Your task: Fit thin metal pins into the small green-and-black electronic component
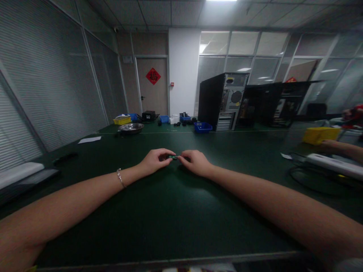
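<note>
Near the middle of the dark green table, a small green part, possibly a circuit board, is held just above or on the surface. My left hand pinches its left end between thumb and fingers; a bracelet circles that wrist. From the other side my right hand has its thumb and fingers closed at the part's right end, around something thin and too small to name. The fingertips of both hands are a short distance apart.
Behind stand a metal bowl, a blue bin, a yellow bin and a black computer tower. To the right are a white power strip, cables, a yellow box and another person's arm. White paper lies left.
</note>
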The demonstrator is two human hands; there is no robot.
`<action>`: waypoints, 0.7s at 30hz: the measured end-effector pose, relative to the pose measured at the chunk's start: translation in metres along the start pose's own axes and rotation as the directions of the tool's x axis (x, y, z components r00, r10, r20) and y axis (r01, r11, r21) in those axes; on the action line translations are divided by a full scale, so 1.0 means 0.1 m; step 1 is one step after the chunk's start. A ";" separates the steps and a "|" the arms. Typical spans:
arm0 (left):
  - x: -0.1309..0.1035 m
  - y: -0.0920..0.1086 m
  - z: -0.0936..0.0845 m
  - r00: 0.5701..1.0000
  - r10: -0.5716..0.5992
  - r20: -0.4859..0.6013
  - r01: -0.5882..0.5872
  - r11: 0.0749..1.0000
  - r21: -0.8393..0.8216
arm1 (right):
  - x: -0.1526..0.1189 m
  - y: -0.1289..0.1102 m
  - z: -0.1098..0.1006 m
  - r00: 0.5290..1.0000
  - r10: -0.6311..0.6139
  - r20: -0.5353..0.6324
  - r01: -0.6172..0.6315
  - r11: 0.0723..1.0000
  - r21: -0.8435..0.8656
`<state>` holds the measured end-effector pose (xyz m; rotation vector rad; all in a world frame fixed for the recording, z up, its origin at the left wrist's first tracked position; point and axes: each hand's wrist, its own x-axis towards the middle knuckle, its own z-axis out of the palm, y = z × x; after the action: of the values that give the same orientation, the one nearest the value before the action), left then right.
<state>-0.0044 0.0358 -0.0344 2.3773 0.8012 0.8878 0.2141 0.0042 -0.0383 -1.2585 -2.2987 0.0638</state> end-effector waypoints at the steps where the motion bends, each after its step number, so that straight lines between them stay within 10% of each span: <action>1: 0.00 0.00 0.00 1.000 0.007 -0.004 -0.007 1.000 0.017 | 0.00 0.00 0.00 1.000 -0.012 0.000 0.012 1.000 -0.001; 21: -0.01 -0.05 0.01 0.997 -0.082 0.001 0.081 0.982 -0.173 | -0.01 0.00 -0.02 1.000 -0.020 0.010 0.019 0.998 0.062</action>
<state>-0.0061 0.0386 -0.0378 2.1765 0.7850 0.8942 0.2154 0.0026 -0.0371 -1.2069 -2.2992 0.1342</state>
